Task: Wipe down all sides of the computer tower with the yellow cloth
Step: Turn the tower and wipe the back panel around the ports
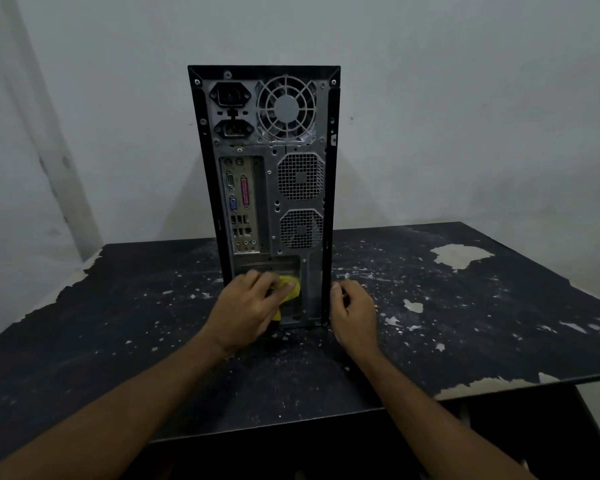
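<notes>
Upright on the worn black counter [430, 306], computer tower [267, 168], rear panel facing near. Low on that panel, left hand [248, 306] pressing the yellow cloth [289, 289], fingers curled round it. Right hand [354, 315] at the tower's lower right edge, fingers loosely curled against the case, seemingly steadying rather than gripping. Judged mid-task: back panel under wiping near the bottom. Top and side panels hidden, so impossible to tell whether wiped or left.
</notes>
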`<state>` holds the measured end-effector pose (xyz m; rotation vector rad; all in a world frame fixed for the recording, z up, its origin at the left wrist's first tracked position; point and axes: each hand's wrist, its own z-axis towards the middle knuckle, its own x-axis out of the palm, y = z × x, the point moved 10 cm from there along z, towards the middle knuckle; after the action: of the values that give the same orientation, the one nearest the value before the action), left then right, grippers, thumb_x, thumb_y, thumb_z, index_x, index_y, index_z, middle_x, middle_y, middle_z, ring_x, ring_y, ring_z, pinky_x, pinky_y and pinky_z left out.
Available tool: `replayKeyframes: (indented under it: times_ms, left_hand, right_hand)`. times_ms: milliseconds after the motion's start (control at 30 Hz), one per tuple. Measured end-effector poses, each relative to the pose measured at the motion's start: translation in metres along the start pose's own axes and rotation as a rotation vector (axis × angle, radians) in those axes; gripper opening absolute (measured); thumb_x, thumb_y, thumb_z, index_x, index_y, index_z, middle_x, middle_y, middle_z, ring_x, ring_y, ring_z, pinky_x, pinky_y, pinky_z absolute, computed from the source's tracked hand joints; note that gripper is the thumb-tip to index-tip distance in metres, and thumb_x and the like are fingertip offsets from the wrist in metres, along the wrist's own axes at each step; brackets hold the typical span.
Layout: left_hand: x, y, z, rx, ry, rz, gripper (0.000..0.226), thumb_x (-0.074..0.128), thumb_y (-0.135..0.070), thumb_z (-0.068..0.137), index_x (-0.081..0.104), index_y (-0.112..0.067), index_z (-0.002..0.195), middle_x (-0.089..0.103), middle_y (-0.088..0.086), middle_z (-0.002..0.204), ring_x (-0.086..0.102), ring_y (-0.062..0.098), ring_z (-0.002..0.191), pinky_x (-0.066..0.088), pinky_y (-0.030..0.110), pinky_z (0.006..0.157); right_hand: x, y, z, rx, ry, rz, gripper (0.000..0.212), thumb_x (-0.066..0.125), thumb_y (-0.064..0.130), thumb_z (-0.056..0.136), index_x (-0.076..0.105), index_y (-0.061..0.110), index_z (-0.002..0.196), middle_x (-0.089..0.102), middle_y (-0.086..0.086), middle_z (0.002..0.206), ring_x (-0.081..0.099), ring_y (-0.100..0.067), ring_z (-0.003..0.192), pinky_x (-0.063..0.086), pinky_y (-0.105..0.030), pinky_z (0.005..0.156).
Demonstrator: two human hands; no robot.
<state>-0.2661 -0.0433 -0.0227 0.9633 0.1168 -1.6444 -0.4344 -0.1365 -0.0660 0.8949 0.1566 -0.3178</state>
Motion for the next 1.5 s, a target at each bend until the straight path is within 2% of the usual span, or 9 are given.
replayKeyframes:
  times_ms: [133, 300, 467, 667, 833, 1000, 1100, 1300, 1500]
  left_hand:
    - [0.001, -0.003, 0.010, -0.093, -0.027, 0.001, 0.044, 0.056, -0.020, 0.091, 0.063, -0.011, 0.133, 0.056, 0.013, 0.112, 0.049, 0.029, 0.091, 0.046, 0.041, 0.069]
    - [0.012, -0.012, -0.014, 0.075, 0.064, 0.003, 0.050, 0.065, -0.017, 0.087, 0.057, -0.014, 0.137, 0.056, 0.010, 0.114, 0.054, 0.029, 0.092, 0.046, 0.041, 0.072]
    - [-0.010, 0.006, 0.011, -0.173, -0.093, -0.048, 0.052, 0.076, -0.012, 0.081, 0.065, -0.009, 0.132, 0.057, 0.012, 0.111, 0.050, 0.029, 0.089, 0.045, 0.040, 0.069]
    - [-0.001, -0.003, 0.003, 0.060, 0.030, -0.037, 0.052, 0.071, -0.017, 0.089, 0.056, -0.008, 0.139, 0.056, 0.010, 0.111, 0.051, 0.027, 0.089, 0.044, 0.040, 0.070]
    - [-0.019, 0.013, 0.004, -0.029, -0.025, -0.048, 0.052, 0.079, -0.019, 0.080, 0.065, -0.008, 0.129, 0.056, 0.012, 0.104, 0.051, 0.029, 0.085, 0.043, 0.041, 0.068]
    - [0.002, 0.001, -0.032, 0.127, 0.135, 0.081, 0.055, 0.083, -0.025, 0.076, 0.065, -0.024, 0.128, 0.058, 0.007, 0.120, 0.053, 0.031, 0.106, 0.038, 0.047, 0.090]
    - [0.003, -0.001, -0.036, 0.179, 0.153, 0.110, 0.055, 0.079, -0.020, 0.080, 0.064, -0.022, 0.132, 0.060, 0.006, 0.125, 0.053, 0.032, 0.117, 0.037, 0.048, 0.101]
    - [0.010, -0.014, -0.021, 0.212, 0.154, -0.016, 0.036, 0.047, -0.016, 0.095, 0.069, -0.014, 0.123, 0.071, 0.003, 0.118, 0.061, 0.029, 0.110, 0.039, 0.038, 0.093]
    - [0.022, -0.024, 0.005, 0.064, 0.119, -0.133, 0.043, 0.084, -0.013, 0.071, 0.071, -0.013, 0.112, 0.070, 0.003, 0.107, 0.059, 0.024, 0.095, 0.035, 0.032, 0.079]
  right_hand:
    - [-0.001, 0.001, 0.000, -0.010, -0.011, 0.015, 0.035, 0.051, 0.021, 0.106, 0.050, 0.017, 0.071, 0.047, 0.000, 0.067, 0.046, -0.018, 0.063, 0.038, -0.039, 0.056]
    - [-0.001, 0.001, 0.001, -0.020, -0.020, 0.008, 0.036, 0.051, 0.021, 0.105, 0.049, 0.014, 0.070, 0.047, -0.001, 0.066, 0.047, -0.021, 0.063, 0.040, -0.045, 0.056]
    - [-0.002, 0.002, 0.001, -0.023, -0.025, 0.016, 0.036, 0.052, 0.021, 0.105, 0.048, 0.018, 0.069, 0.046, 0.002, 0.066, 0.046, -0.018, 0.062, 0.038, -0.040, 0.056]
    - [-0.002, 0.003, 0.000, -0.016, -0.014, 0.006, 0.036, 0.052, 0.020, 0.105, 0.048, 0.018, 0.069, 0.046, 0.003, 0.066, 0.045, -0.016, 0.062, 0.037, -0.037, 0.056]
    - [-0.003, 0.004, 0.001, -0.016, -0.013, -0.002, 0.037, 0.052, 0.022, 0.105, 0.048, 0.018, 0.069, 0.045, 0.004, 0.066, 0.045, -0.015, 0.062, 0.037, -0.037, 0.057]
    - [-0.002, 0.003, 0.000, -0.009, -0.005, 0.007, 0.037, 0.051, 0.022, 0.106, 0.049, 0.017, 0.069, 0.046, 0.003, 0.066, 0.045, -0.015, 0.062, 0.038, -0.038, 0.057]
    - [-0.002, 0.002, -0.001, -0.011, -0.008, -0.002, 0.036, 0.050, 0.022, 0.106, 0.049, 0.017, 0.070, 0.047, 0.003, 0.067, 0.046, -0.016, 0.063, 0.039, -0.039, 0.057]
    - [-0.002, 0.002, -0.001, -0.016, -0.015, 0.008, 0.036, 0.050, 0.025, 0.106, 0.050, 0.015, 0.071, 0.048, 0.001, 0.066, 0.047, -0.018, 0.063, 0.040, -0.042, 0.057]
    - [-0.004, -0.005, 0.001, 0.022, -0.049, 0.034, 0.038, 0.049, 0.027, 0.106, 0.046, 0.017, 0.069, 0.044, 0.003, 0.063, 0.042, -0.013, 0.058, 0.035, -0.035, 0.054]
